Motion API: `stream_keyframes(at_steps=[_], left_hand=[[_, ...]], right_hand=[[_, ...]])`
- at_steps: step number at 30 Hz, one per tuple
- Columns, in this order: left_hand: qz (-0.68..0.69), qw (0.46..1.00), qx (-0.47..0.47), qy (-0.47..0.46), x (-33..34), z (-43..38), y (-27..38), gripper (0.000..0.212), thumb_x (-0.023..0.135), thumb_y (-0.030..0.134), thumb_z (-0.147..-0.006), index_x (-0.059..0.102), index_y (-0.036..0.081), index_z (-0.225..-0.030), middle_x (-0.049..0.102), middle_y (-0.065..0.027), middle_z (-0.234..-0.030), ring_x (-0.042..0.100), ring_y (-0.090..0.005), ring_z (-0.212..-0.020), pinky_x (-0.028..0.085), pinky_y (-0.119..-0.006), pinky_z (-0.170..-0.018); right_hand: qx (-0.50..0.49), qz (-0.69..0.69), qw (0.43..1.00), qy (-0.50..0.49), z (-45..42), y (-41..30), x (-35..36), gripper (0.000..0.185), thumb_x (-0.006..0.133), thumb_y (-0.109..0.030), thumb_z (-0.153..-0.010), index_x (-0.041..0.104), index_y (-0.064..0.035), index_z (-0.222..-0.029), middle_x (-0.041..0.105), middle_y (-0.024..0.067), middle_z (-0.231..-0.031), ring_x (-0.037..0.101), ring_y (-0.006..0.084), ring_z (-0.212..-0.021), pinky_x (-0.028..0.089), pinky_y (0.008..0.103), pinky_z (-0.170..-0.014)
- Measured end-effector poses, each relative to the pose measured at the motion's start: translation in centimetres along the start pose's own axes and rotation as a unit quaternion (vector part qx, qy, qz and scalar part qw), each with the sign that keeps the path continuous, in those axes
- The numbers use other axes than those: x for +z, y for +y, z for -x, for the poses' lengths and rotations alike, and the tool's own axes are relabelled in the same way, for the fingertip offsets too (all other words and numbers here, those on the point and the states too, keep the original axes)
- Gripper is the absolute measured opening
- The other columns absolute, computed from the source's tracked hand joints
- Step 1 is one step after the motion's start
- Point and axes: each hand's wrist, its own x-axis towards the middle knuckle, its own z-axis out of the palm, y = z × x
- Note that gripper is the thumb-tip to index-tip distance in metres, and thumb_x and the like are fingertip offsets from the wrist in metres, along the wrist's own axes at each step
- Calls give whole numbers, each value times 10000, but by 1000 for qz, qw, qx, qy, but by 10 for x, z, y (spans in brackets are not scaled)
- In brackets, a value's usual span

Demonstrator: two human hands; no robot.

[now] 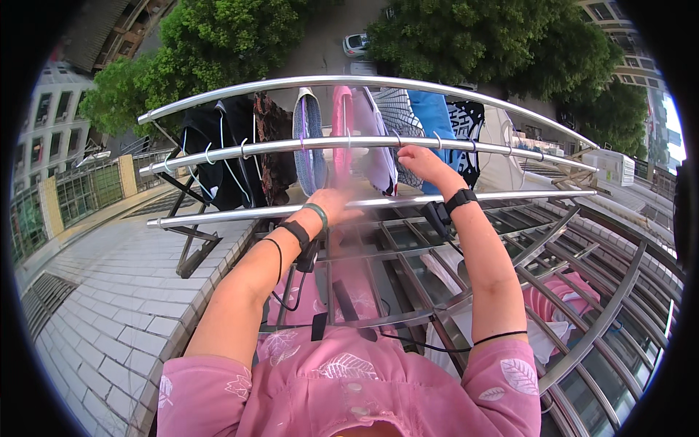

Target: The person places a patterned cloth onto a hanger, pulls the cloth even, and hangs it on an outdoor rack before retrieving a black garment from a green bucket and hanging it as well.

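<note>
Several garments hang on hangers hooked over the middle metal rail of an outdoor drying rack. My right hand is raised just below that rail, by a hanger hook and a black-and-white checked garment; whether its fingers grip anything is unclear. My left hand, partly blurred, is over the front rail, below a pink garment and a blue denim garment. Its grip cannot be made out. A white-and-lilac garment hangs between the hands.
Dark clothes hang at the left; a blue garment and a cream one hang at the right. A metal window cage lies below right, a tiled wall at left. Trees and a parked car are far below.
</note>
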Motion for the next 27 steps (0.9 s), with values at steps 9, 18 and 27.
stream_keyframes(at_steps=[9, 18, 27], left_hand=[[-45, 927, 25, 370, -50, 39, -3, 503, 622, 262, -802, 464, 89, -1247, 378, -158, -1339, 373, -354, -1217, 314, -444, -1006], [-120, 941, -217, 229, -89, 55, -109, 590, 529, 474, -853, 441, 100, -1300, 432, -119, -1340, 347, -305, -1264, 258, -466, -1036], [-143, 946, -218, 194, -93, 38, -114, 426, 548, 491, -838, 552, 126, -1057, 556, -115, -1066, 500, -312, -1044, 315, -465, -925]], right_hand=[[-86, 182, 946, 255, -2, -45, -9, 309, 601, -253, -786, 611, -84, -1045, 612, 136, -1036, 553, 335, -997, 454, 411, -848], [65, 312, 944, 83, -17, -64, 26, 605, 639, -530, -759, 512, -150, -1212, 525, 86, -1165, 457, 275, -1166, 344, 454, -954], [98, 347, 927, 107, -22, -56, 33, 481, 626, -483, -791, 572, -171, -1153, 555, 72, -1156, 475, 251, -1149, 318, 471, -968]])
